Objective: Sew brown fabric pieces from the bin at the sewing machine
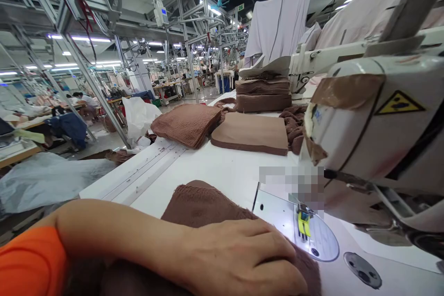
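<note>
The left hand (239, 259), at lower centre of the frame, lies flat with fingers spread on the brown terry-cloth piece (204, 206) on the white desk (222, 166), beside the sewing machine's presser foot (303, 222). The right hand is out of view. The cloth appears soft, light and limp; pressing it flat near the edge should control it best.

Left hand (239, 259) lies flat on brown fabric (201, 206) beside the sewing machine (374, 125).

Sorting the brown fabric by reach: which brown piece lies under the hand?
The brown terry piece at the near table edge, under the left hand beside the needle plate. The other brown stacks lie farther back, untouched.
</note>
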A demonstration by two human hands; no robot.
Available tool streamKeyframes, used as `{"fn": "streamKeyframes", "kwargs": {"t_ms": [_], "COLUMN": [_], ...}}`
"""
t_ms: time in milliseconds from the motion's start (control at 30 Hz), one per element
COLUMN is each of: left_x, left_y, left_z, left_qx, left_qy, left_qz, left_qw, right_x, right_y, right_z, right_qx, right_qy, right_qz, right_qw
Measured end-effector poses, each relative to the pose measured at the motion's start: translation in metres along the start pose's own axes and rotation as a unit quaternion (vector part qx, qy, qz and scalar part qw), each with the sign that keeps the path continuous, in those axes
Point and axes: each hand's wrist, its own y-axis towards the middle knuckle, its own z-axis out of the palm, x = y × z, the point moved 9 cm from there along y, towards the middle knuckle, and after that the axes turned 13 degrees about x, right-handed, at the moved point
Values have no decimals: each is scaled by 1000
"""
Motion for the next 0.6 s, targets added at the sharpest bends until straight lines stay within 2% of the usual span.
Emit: {"fn": "streamKeyframes", "kwargs": {"t_ms": [233,600], "left_x": [3,-2], "left_y": [-2,-1], "left_z": [-3,0], "left_qx": [6,-1], "left_qy": [-35,-34], "left_qz": [-14,19], "left_qw": [999,999], "right_x": [4,0], "right_y": [-3,1], "right_z": [0,-5], "right_qx": [-10,-27], "right_qy": [24,67], "right_qz": [-8,-3], "right_qw": [1000,997]}}
